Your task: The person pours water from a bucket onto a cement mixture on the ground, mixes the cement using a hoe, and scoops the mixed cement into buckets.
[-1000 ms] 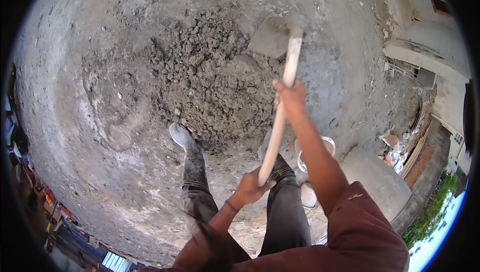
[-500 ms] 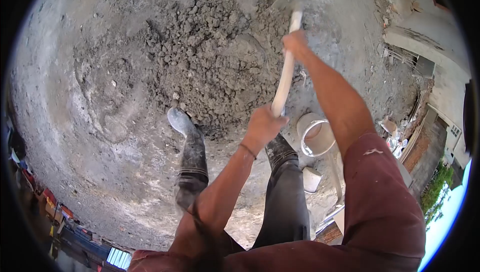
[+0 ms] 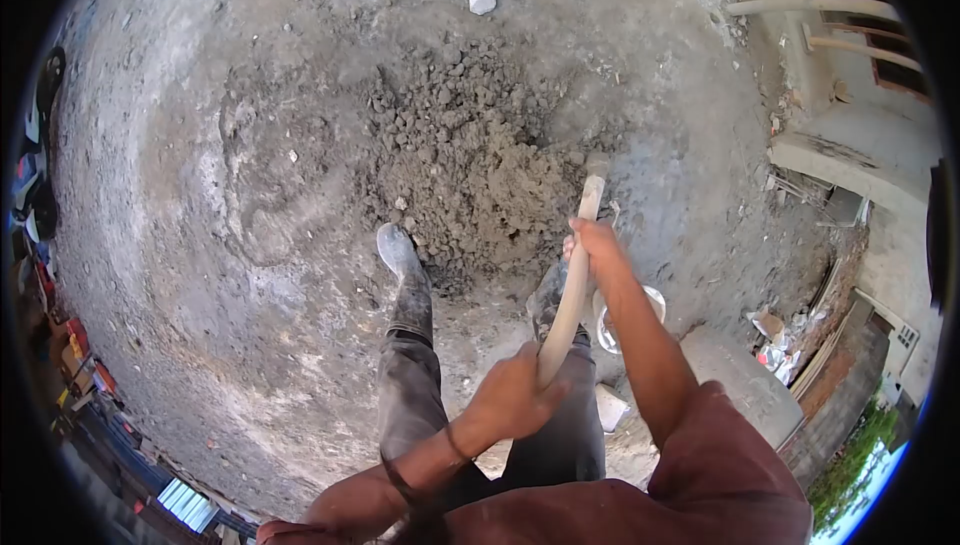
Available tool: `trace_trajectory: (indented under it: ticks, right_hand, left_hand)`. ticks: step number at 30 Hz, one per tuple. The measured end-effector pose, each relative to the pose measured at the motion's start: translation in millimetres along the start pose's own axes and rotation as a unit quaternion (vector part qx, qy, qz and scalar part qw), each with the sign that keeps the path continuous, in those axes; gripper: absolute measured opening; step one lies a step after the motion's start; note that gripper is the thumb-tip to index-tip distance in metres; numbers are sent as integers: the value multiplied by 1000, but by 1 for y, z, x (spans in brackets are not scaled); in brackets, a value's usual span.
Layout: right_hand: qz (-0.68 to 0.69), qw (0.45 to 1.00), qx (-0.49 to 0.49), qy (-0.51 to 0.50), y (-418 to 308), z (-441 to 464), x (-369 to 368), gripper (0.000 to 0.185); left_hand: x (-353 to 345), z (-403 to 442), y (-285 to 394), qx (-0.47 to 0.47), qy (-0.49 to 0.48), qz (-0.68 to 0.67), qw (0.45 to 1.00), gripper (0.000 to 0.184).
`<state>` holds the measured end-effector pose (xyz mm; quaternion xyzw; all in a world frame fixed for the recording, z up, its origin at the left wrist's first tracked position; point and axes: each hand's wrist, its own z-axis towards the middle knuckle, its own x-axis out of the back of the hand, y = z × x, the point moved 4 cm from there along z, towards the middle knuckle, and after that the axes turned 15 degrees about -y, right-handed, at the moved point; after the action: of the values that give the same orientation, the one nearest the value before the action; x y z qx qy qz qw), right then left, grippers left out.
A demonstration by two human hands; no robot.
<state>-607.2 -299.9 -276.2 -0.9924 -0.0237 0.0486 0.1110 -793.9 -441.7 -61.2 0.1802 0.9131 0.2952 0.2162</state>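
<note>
A hoe [image 3: 568,310] with a thick, pale, slightly curved wooden handle slants away from me. My left hand [image 3: 512,393] is wrapped round its near end, in front of my thigh. Farther along, my right hand [image 3: 596,245] grips the handle closer to the head. The hoe's head is at the right side of a heap of grey-brown, lumpy wet mix [image 3: 480,170], and little of its blade can be made out. The heap lies on the ground just beyond my boots [image 3: 400,251].
Beside my right leg stands a white bucket [image 3: 655,300], partly behind my forearm, with a smaller pale container [image 3: 611,408] nearer me. A white chunk [image 3: 482,0] lies beyond the heap. Along the right are a wall [image 3: 835,165], wooden poles [image 3: 815,7] and rubble.
Both hands have drawn the hoe back toward me, its head moving from the heap's far right to its near right side. The view has shifted, showing more ground beyond the heap.
</note>
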Motion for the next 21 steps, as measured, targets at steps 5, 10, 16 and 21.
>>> trace_trajectory:
  ticks: [5, 10, 16, 21]
  right_hand:
    - [122, 972, 176, 95, 89, -96, -79, 28]
    - [250, 955, 158, 22, 143, -48, -132, 18]
    - [329, 919, 214, 30, 147, -137, -141, 20]
    - [275, 947, 144, 86, 150, -89, -129, 17]
  left_hand:
    - [12, -98, -153, 60, 19, 155, 986, 35]
    - [91, -28, -326, 39, 174, 341, 923, 13]
    - [111, -25, -313, -55, 199, 317, 926, 23]
    - [87, -66, -308, 3, 89, 224, 971, 18]
